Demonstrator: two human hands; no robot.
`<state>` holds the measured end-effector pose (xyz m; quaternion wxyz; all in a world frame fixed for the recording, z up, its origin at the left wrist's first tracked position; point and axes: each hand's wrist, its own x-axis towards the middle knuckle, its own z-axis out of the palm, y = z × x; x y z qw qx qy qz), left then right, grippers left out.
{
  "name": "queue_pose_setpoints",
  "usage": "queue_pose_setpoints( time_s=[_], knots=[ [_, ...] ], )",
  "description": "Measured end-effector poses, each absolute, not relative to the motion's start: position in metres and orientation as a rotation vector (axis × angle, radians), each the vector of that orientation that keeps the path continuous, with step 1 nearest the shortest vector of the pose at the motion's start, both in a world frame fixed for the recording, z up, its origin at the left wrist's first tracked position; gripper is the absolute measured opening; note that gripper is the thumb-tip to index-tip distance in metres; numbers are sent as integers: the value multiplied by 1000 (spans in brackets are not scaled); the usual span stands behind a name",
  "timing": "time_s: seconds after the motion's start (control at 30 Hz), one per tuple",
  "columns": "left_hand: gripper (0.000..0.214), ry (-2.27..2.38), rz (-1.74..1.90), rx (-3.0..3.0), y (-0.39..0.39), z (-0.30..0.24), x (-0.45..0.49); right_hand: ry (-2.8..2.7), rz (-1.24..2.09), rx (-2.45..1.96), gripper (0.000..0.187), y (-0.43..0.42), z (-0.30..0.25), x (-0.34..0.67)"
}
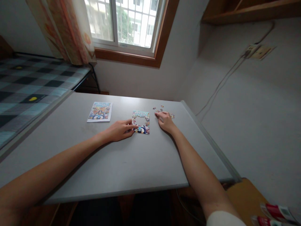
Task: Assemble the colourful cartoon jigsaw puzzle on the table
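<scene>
A small colourful jigsaw puzzle [141, 121] lies on the grey table [117, 163], its border filled and a gap left in the middle. My left hand [119, 130] rests flat on the table with its fingertips touching the puzzle's lower left corner, fingers stretched out. My right hand [166, 121] lies just right of the puzzle, fingers extended toward several loose puzzle pieces [160, 110]. Whether a piece sits under its fingertips is too small to tell.
A printed reference picture [100, 111] lies left of the puzzle. A bed with a checked cover [28, 84] stands along the table's left edge. A window with a curtain [70, 31] is behind. A wall runs close on the right, with a socket and cable [256, 51].
</scene>
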<state>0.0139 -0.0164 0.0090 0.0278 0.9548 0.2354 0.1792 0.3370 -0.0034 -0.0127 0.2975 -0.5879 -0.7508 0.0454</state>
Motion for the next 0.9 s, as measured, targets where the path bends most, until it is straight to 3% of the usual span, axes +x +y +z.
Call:
queue_pose_setpoints(
  time_s=[0.6,0.9],
  knots=[
    [43,846,546,2935,-18,9,15,-2200,87,-1445,26,-9,-5,314],
    [37,957,595,2901,-18,9,15,-2197,6,-1519,28,-12,-5,315]
  ],
)
